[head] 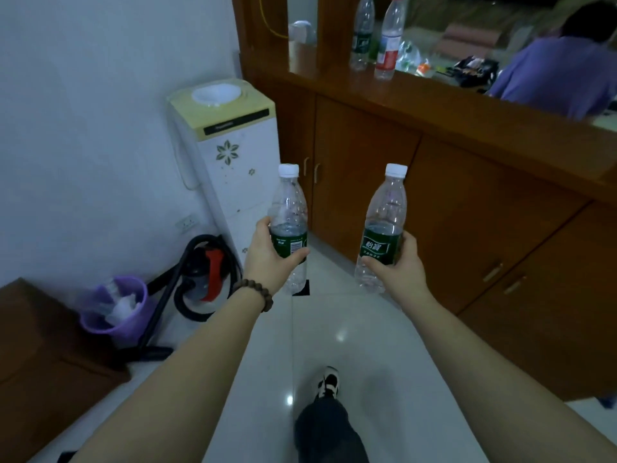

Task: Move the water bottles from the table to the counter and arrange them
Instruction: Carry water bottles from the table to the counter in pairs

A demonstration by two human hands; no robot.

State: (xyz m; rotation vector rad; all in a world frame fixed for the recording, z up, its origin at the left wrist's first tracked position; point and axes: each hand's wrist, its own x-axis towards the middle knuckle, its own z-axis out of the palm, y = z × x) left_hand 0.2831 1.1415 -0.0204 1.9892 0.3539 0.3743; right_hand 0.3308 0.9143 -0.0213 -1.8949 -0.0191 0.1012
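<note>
- Clear plastic green-labelled water bottles, one (289,228) gripped in the left hand (267,259), the other (384,228) in the right hand (399,265).
- Keep both upright; set them on the brown wooden counter (434,95) at one o'clock, beside the two bottles (374,38) standing there.

Four standing bottles, two hands, one of most else.

Two green-labelled bottles at mid-frame, one in the left hand (267,259), one in the right hand (399,267): left-held bottle (289,228), right-held bottle (384,228). Two more upright on the counter (434,101) at upper centre: a green-labelled one (362,35) and a red-labelled one (390,38). One water dispenser (230,155), one purple bin (117,309), one vacuum cleaner (203,272), one bead bracelet (257,292), one shoe (329,382) at the bottom.
</note>
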